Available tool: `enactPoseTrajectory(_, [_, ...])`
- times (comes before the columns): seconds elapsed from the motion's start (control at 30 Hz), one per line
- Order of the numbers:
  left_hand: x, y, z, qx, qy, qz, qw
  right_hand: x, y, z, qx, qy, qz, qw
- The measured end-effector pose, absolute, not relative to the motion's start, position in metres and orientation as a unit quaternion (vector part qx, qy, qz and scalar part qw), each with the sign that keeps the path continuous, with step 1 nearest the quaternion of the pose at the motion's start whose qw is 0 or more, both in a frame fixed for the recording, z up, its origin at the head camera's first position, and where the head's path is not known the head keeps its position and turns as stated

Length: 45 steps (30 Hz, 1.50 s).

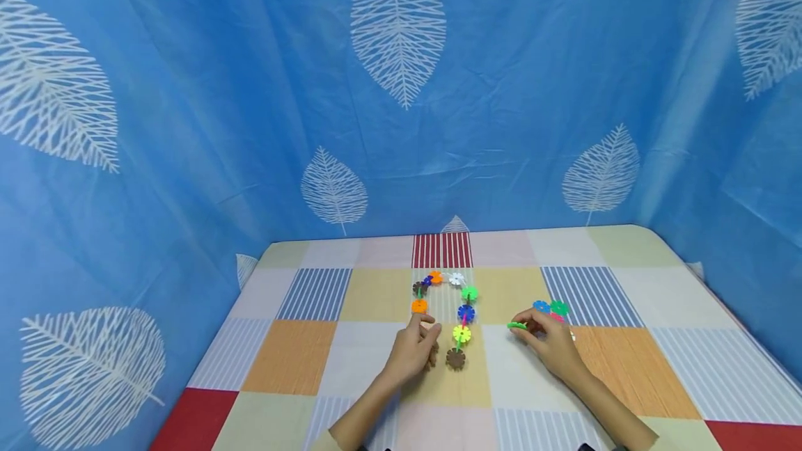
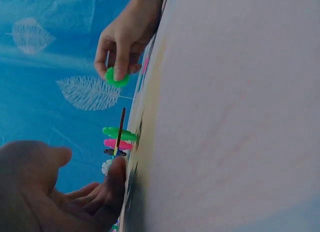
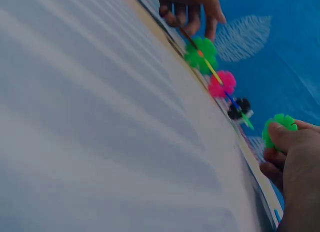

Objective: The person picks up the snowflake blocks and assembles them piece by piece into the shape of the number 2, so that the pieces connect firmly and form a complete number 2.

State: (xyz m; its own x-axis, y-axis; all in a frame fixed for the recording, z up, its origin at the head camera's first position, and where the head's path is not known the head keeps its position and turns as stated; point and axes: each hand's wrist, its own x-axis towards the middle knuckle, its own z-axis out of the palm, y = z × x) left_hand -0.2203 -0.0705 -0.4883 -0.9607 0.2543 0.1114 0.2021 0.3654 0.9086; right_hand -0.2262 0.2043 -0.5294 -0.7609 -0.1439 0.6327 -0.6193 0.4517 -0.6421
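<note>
A chain of notched plastic snowflake discs lies in an arch on the cloth, with a blue disc [image 1: 466, 313], a yellow disc [image 1: 461, 334] and a brown disc [image 1: 455, 359] down its right side. At its left end, an orange disc [image 1: 419, 305] lies just beyond the fingertips of my left hand [image 1: 410, 352]. That hand's fingers are loosely extended with the thumb apart, as the left wrist view shows. My right hand [image 1: 554, 346] pinches a loose green disc [image 3: 279, 131] between thumb and fingers, to the right of the chain and above the cloth.
Beyond the right hand lie loose discs, among them a blue one [image 1: 541, 306] and a green one [image 1: 560, 307]; the hand partly covers this group. A patchwork cloth [image 1: 294, 353] covers the table. Blue curtains [image 1: 489, 124] with white leaves stand behind and at both sides.
</note>
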Motion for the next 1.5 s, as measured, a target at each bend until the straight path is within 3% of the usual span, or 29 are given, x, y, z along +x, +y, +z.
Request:
enactPoseTrajectory(0.13, [-0.213,-0.068,-0.489,0.139,0.833,0.526,0.099,-0.211,0.181,-0.517,0.239,-0.79,0.529,0.196])
enactPoseTrajectory(0.27, [-0.211,-0.065,-0.491,0.145,0.822,0.537,0.121,-0.197,0.166,-0.503,0.231,-0.787,0.545,0.173])
enactPoseTrajectory(0.67, [-0.222,-0.063,-0.496,0.128,0.807,0.571,0.081,-0.206,0.161,-0.527,0.226,-0.8,0.526,0.181])
enactPoseTrajectory(0.9, [-0.222,-0.065,-0.497,0.127,0.784,0.597,0.114,-0.204,0.142,-0.525,0.21,-0.803,0.537,0.148])
enactPoseTrajectory(1.1, [-0.221,-0.068,-0.497,0.131,0.766,0.612,0.149,-0.202,0.133,-0.523,0.196,-0.818,0.515,0.162])
enactPoseTrajectory(1.5, [-0.224,-0.067,-0.5,0.124,0.745,0.637,0.154,-0.189,0.127,-0.49,0.217,-0.813,0.512,0.172])
